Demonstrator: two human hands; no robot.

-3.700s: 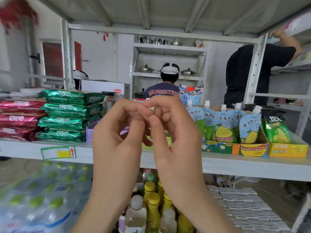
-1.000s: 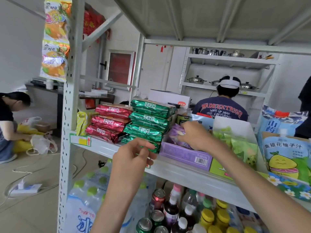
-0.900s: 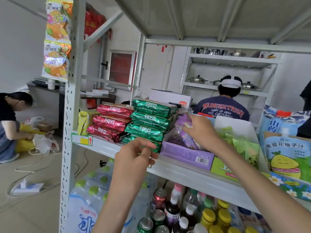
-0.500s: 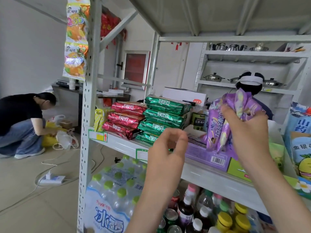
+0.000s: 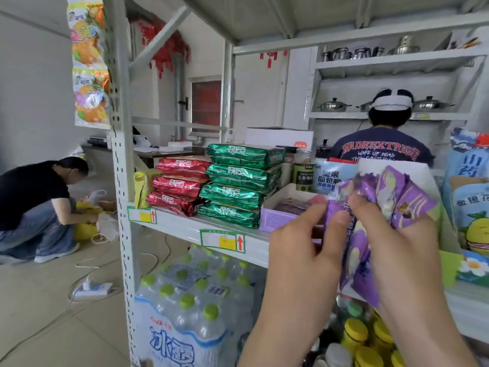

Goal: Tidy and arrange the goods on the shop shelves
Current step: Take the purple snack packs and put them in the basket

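A right hand (image 5: 404,250) grips a bunch of purple snack packets (image 5: 391,197) at the right of the frame while the left hand (image 5: 304,250) pinches their edge, just right of a purple box (image 5: 275,219) on the shelf (image 5: 185,229). Stacked green packs (image 5: 238,186) and red packs (image 5: 180,185) fill the centre; a crouching person (image 5: 34,202) is at far left.

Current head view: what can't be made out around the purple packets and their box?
All in the head view:
1. Count of the purple packets: they overlap, and the right hand covers their lower parts.
2. Grip of the left hand: blur hides whether it pinches a packet or only touches it.
3. Contents of the purple box: mostly hidden behind both hands.
4. Packet print: motion-blurred.
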